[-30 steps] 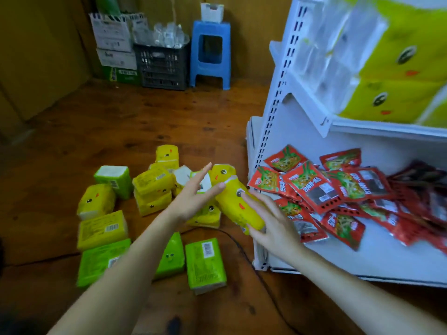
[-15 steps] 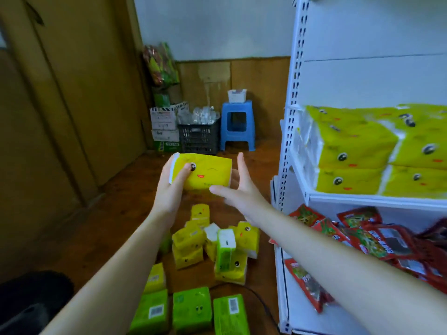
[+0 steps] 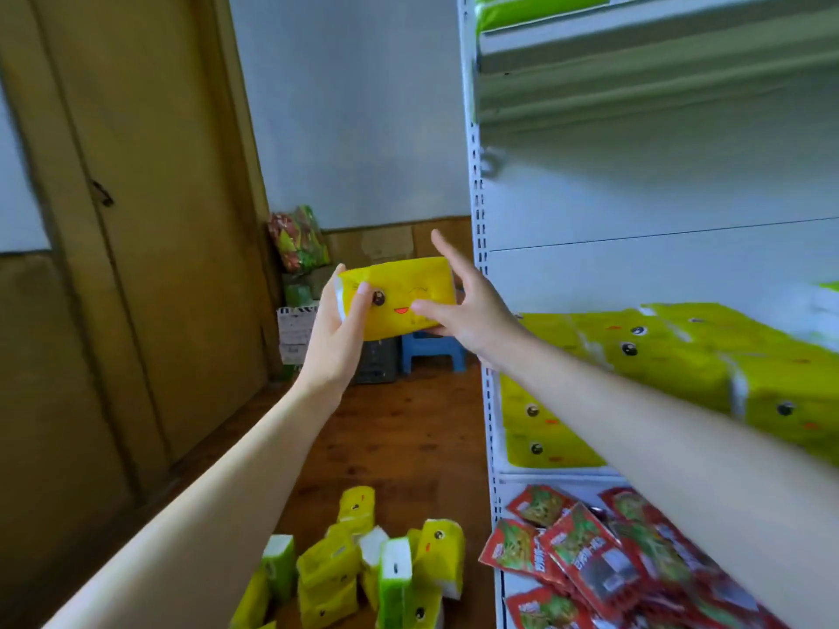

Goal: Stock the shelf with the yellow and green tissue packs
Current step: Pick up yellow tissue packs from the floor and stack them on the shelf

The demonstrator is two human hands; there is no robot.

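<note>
My left hand (image 3: 338,342) grips the left end of a yellow plastic-wrapped tissue pack with a printed face (image 3: 404,292), thumb on the front; my right hand (image 3: 472,320) touches its right end, fingers straight and splayed, not curled; the pack is in the air just left of the white metal shelf unit (image 3: 476,197), above loose yellow and green packs on the floor (image 3: 363,565).

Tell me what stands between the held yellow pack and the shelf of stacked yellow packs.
Nothing visible does. The yellow pack, gripped by the left hand and touched by the right hand, sits just left of the white upright; the space above the stacked packs looks free.
</note>
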